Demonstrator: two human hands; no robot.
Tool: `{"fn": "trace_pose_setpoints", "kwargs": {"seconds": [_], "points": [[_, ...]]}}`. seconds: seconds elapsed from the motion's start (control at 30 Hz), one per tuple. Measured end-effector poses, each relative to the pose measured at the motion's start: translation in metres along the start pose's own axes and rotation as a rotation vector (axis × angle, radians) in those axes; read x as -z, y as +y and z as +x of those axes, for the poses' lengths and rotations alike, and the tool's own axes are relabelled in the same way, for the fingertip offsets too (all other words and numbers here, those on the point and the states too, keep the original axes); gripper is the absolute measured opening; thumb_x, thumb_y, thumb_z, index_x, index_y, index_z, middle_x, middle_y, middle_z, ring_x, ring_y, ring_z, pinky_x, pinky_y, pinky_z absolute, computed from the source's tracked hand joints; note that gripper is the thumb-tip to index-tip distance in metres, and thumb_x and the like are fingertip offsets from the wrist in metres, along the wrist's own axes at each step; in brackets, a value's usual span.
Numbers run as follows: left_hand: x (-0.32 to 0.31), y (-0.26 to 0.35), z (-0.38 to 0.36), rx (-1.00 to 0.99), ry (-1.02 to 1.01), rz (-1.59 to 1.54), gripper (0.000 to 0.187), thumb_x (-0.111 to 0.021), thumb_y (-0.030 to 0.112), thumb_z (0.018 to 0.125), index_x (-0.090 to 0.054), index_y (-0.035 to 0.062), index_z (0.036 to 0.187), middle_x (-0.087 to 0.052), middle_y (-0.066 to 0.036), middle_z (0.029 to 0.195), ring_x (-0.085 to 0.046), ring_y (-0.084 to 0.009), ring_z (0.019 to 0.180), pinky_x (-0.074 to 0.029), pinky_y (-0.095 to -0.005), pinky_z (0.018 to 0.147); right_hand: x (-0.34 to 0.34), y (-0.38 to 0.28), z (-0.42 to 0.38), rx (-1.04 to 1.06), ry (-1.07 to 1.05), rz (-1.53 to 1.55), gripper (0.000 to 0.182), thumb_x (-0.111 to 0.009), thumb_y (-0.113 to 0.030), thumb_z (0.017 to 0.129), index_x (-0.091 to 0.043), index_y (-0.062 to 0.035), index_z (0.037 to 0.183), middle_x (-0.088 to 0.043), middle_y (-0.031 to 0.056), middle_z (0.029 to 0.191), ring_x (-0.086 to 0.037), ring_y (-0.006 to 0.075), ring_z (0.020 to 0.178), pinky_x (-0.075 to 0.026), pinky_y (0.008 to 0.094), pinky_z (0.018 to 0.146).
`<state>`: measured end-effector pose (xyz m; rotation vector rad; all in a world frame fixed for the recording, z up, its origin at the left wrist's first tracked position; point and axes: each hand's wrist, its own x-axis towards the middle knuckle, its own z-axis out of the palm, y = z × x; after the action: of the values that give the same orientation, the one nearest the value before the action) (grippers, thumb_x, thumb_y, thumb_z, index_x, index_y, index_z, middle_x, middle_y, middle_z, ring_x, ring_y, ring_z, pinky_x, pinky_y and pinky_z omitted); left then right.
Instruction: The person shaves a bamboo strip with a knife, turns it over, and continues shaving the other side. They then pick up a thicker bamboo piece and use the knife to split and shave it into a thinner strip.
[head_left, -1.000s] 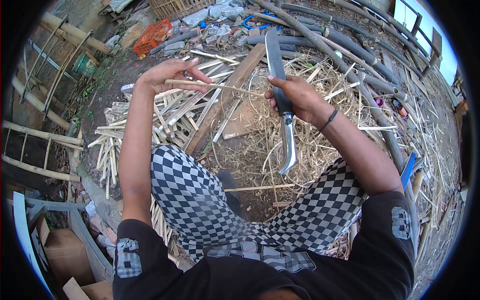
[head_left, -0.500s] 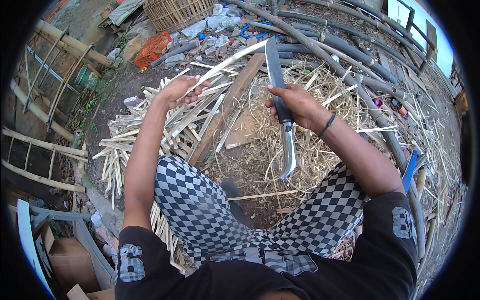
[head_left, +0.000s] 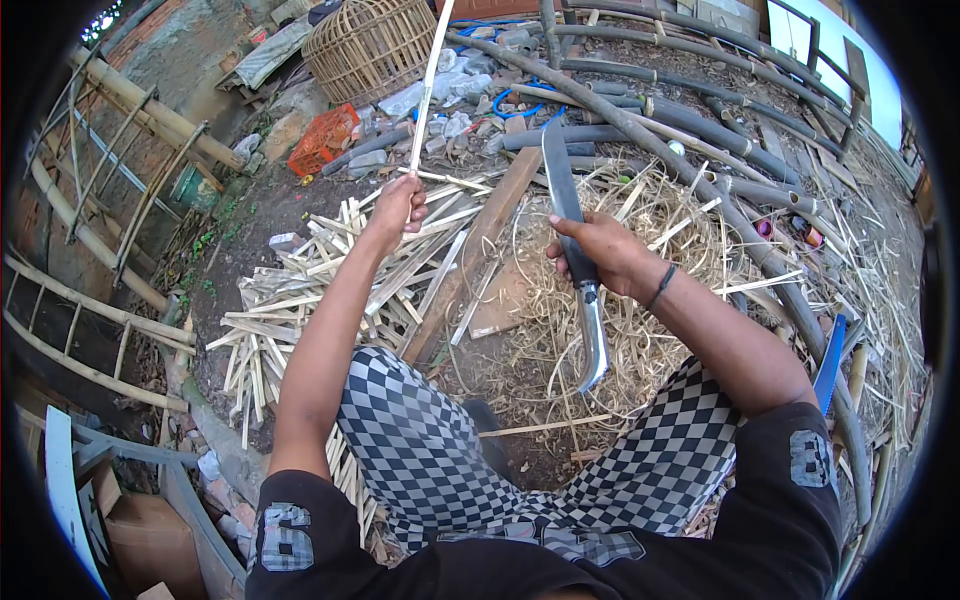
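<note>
My left hand [head_left: 398, 208] is closed around the lower end of a pale bamboo strip [head_left: 430, 90], which stands up steeply away from me. In my right hand [head_left: 605, 250] is a machete [head_left: 562, 175], gripped at its black handle with the dark blade pointing away. The handle's curved, shiny metal end [head_left: 594, 350] hangs below my fist. Beneath my left hand lies a heap of cut bamboo strips [head_left: 330, 275]. A wooden plank [head_left: 490, 225] slants between my hands, and curly shavings [head_left: 650, 320] cover the ground under the machete.
Long bamboo poles [head_left: 680, 165] lie at the back and right. An orange crate [head_left: 323, 140] and a woven bamboo basket [head_left: 365, 50] stand at the back left. A blue saw-like tool [head_left: 829, 365] rests near my right elbow. Bamboo frames [head_left: 90, 305] line the left side.
My left hand has turned the bamboo strip from slanting rightward near the blade to nearly upright, apart from the machete. My right hand keeps its hold. The view has shifted slightly.
</note>
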<state>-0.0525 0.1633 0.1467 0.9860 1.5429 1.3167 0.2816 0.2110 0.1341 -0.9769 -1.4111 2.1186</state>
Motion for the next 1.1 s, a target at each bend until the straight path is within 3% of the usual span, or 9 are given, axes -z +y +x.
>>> {"fn": "trace_pose_setpoints", "kwargs": {"seconds": [0.13,0.37,0.43,0.5,0.6,0.7,0.9,1.0,1.1], "points": [[-0.002,0.003,0.012,-0.030,-0.037,-0.144,0.037,-0.039,0.045,0.109,-0.043,0.0149,0.087,-0.037,0.004,0.072,-0.038,-0.0065,0.058,-0.024,-0.0197,0.038,0.000,-0.001,-0.001,-0.006,0.007,0.007,0.035,-0.059,-0.027,0.103,-0.043,-0.0007,0.120,-0.064,0.0086,0.087,-0.063,0.0152,0.064,-0.054,0.0309,0.056],[-0.032,0.014,0.013,-0.081,-0.074,-0.302,0.036,-0.031,0.040,0.112,-0.049,0.0095,0.106,-0.035,0.004,0.071,-0.033,-0.0061,0.053,-0.024,-0.0193,0.039,0.008,0.002,0.000,0.000,0.018,0.016,0.038,-0.058,-0.026,0.103,-0.042,0.0019,0.125,-0.065,0.0102,0.089,-0.063,0.0156,0.064,-0.053,0.0323,0.055],[-0.039,0.015,0.015,-0.089,-0.056,-0.303,0.037,-0.030,0.040,0.112,-0.051,0.0086,0.109,-0.036,0.004,0.071,-0.033,-0.0063,0.053,-0.025,-0.0193,0.040,0.009,0.001,-0.002,0.009,0.027,0.012,0.041,-0.058,-0.025,0.102,-0.042,0.0038,0.126,-0.066,0.0115,0.090,-0.064,0.0159,0.064,-0.053,0.0335,0.054],[-0.043,0.016,0.017,-0.096,-0.038,-0.304,0.039,-0.030,0.039,0.112,-0.053,0.0078,0.112,-0.036,0.004,0.072,-0.034,-0.0066,0.053,-0.026,-0.0193,0.041,0.009,0.000,-0.004,0.000,0.030,0.002,0.036,-0.058,-0.027,0.103,-0.043,-0.0007,0.124,-0.064,0.0085,0.089,-0.062,0.0146,0.065,-0.054,0.0314,0.057],[-0.042,0.018,0.018,-0.051,-0.042,-0.092,0.044,-0.029,0.039,0.112,-0.056,0.0050,0.122,-0.037,0.004,0.073,-0.035,-0.0066,0.054,-0.029,-0.0197,0.042,0.010,0.001,-0.004,-0.003,0.031,0.002,0.036,-0.058,-0.027,0.103,-0.043,-0.0012,0.124,-0.064,0.0080,0.089,-0.062,0.0141,0.065,-0.053,0.0310,0.057],[-0.040,0.018,0.019,-0.043,-0.149,-0.039,0.046,-0.029,0.036,0.112,-0.056,0.0029,0.130,-0.039,0.003,0.074,-0.037,-0.0065,0.055,-0.031,-0.0204,0.043,0.011,0.000,-0.008,-0.016,0.034,0.008,0.037,-0.058,-0.028,0.104,-0.043,-0.0014,0.124,-0.064,0.0077,0.088,-0.062,0.0138,0.065,-0.053,0.0308,0.056],[-0.042,0.020,0.019,-0.125,-0.294,-0.260,0.042,-0.033,0.029,0.112,-0.049,0.0034,0.141,-0.046,0.000,0.080,-0.042,-0.0084,0.059,-0.034,-0.0209,0.044,0.016,0.004,-0.004,0.003,0.039,0.007,0.041,-0.059,-0.027,0.102,-0.043,0.0024,0.126,-0.066,0.0112,0.090,-0.064,0.0161,0.065,-0.054,0.0339,0.055],[-0.049,0.023,0.018,-0.262,-0.352,-0.381,0.040,-0.040,0.026,0.110,-0.047,0.0043,0.143,-0.052,-0.002,0.085,-0.050,-0.0112,0.066,-0.043,-0.0237,0.053,0.013,0.000,-0.008,-0.016,0.041,-0.003,0.037,-0.057,-0.027,0.104,-0.042,-0.0015,0.126,-0.063,0.0080,0.088,-0.061,0.0136,0.066,-0.053,0.0302,0.057],[-0.048,0.029,0.018,-0.355,-0.368,-0.420,0.044,-0.050,0.021,0.107,-0.043,0.0103,0.148,-0.061,-0.003,0.100,-0.061,-0.0167,0.083,-0.053,-0.0316,0.074,0.011,0.001,-0.006,-0.028,0.050,-0.004,0.037,-0.057,-0.027,0.104,-0.042,-0.0016,0.126,-0.064,0.0077,0.088,-0.061,0.0138,0.066,-0.053,0.0305,0.057]]}}
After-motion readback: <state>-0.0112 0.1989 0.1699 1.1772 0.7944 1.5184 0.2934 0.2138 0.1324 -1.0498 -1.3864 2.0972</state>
